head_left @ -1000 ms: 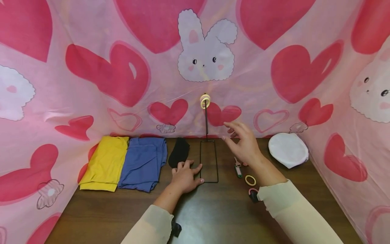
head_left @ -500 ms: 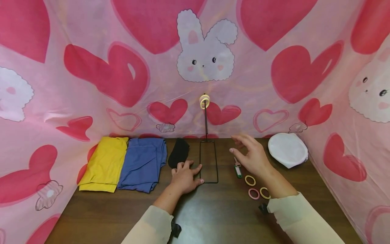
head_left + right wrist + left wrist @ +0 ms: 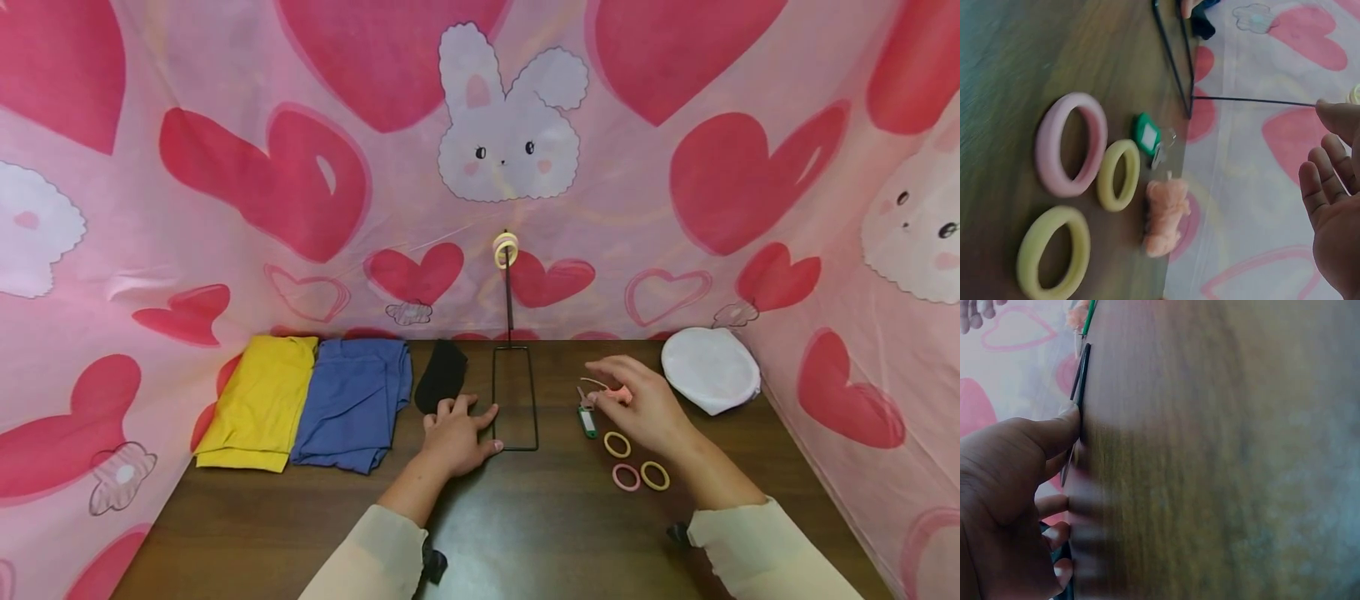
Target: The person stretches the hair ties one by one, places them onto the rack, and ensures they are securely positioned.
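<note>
My left hand [image 3: 455, 437] rests spread on the table, its thumb and index finger on the left side of the black wire stand's base [image 3: 536, 400]. In the left wrist view the thumb [image 3: 1063, 428] lies against that dark wire. Rings [image 3: 506, 250] in yellow and pink hang at the top of the stand's upright rod. My right hand [image 3: 645, 408] hovers with loosely bent fingers, holding nothing. It partly covers a small pink molded figure [image 3: 619, 394], which lies on the table in the right wrist view. Beside it is a key with a green tag [image 3: 587, 421].
Two yellow rings and a pink ring [image 3: 626, 477] lie right of centre. A white round pouch [image 3: 709, 368] sits at the back right. Folded yellow cloth [image 3: 258, 404], blue cloth [image 3: 352, 404] and a black sock-like item [image 3: 441, 375] line the back left. Pink printed fabric surrounds the table.
My right hand has drawn back from beside the upright rod, down and to the right, uncovering the loose rings and part of the pink figure. The left hand has stayed put.
</note>
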`<state>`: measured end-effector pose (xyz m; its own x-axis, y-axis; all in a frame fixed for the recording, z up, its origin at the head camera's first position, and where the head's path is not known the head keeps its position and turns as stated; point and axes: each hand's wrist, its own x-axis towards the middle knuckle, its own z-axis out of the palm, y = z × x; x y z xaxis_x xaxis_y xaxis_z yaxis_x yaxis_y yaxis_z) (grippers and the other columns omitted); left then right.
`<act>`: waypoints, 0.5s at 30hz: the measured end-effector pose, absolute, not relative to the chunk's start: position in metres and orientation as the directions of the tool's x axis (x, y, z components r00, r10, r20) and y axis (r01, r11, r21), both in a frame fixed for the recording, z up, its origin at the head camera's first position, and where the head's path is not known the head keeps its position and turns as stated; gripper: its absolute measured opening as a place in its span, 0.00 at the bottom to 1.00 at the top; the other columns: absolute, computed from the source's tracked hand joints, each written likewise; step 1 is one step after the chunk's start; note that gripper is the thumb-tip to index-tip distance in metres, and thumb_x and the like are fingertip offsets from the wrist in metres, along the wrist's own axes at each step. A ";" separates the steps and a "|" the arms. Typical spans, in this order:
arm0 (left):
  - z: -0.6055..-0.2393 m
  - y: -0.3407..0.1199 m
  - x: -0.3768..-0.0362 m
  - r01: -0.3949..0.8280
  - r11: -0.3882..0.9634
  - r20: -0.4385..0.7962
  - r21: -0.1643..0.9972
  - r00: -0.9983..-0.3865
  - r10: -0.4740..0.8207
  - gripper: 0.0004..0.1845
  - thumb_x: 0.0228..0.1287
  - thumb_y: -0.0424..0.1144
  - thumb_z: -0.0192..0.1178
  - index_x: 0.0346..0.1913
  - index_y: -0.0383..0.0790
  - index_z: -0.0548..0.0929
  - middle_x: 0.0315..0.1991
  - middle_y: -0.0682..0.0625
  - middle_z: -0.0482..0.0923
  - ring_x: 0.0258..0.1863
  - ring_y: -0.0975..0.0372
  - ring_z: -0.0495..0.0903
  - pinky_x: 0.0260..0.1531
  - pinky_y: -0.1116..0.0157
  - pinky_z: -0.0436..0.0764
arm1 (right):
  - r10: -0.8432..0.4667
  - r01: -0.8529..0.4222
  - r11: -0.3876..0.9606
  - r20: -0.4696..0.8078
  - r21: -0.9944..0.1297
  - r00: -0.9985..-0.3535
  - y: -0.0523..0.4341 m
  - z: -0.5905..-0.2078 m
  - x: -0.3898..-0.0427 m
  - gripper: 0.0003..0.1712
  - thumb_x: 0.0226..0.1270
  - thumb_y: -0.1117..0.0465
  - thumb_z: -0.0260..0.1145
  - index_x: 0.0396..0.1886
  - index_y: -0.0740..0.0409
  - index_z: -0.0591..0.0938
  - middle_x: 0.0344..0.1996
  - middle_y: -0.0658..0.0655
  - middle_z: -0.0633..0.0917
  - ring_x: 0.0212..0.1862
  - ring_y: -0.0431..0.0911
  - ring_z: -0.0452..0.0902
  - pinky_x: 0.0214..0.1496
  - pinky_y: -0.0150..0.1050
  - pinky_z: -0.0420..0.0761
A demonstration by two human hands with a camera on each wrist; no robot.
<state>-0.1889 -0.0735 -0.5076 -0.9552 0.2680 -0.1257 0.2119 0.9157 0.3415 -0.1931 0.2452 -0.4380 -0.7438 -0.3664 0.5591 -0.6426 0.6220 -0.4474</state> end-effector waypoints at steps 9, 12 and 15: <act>-0.508 -0.074 -0.189 0.210 0.915 -0.129 0.344 -0.955 0.267 0.35 0.68 0.65 0.63 0.77 0.67 0.70 0.79 0.48 0.58 0.74 0.43 0.55 0.60 0.41 0.60 | -0.432 -0.622 0.642 0.459 -0.448 -0.777 0.263 -0.453 -0.187 0.27 0.57 0.68 0.81 0.57 0.53 0.86 0.52 0.52 0.86 0.47 0.48 0.84 0.46 0.39 0.82; -0.507 -0.074 -0.189 0.211 0.913 -0.127 0.350 -0.955 0.269 0.35 0.68 0.64 0.63 0.76 0.67 0.70 0.79 0.48 0.58 0.74 0.43 0.55 0.60 0.40 0.59 | -0.462 -0.637 0.641 0.446 -0.429 -0.766 0.269 -0.459 -0.186 0.27 0.54 0.69 0.81 0.55 0.55 0.87 0.49 0.51 0.86 0.50 0.48 0.84 0.56 0.30 0.76; -0.505 -0.074 -0.189 0.213 0.910 -0.127 0.355 -0.954 0.273 0.35 0.68 0.64 0.64 0.76 0.67 0.70 0.79 0.47 0.58 0.74 0.43 0.55 0.60 0.40 0.59 | -0.499 -0.652 0.634 0.425 -0.416 -0.756 0.276 -0.465 -0.186 0.27 0.51 0.71 0.82 0.53 0.56 0.87 0.49 0.51 0.87 0.53 0.50 0.84 0.62 0.25 0.69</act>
<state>-0.1890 -0.0742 -0.5055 -0.9536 0.2728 -0.1274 0.2131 0.9104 0.3545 -0.1863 0.2759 -0.4646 -0.7556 -0.4986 0.4248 -0.6521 0.6337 -0.4162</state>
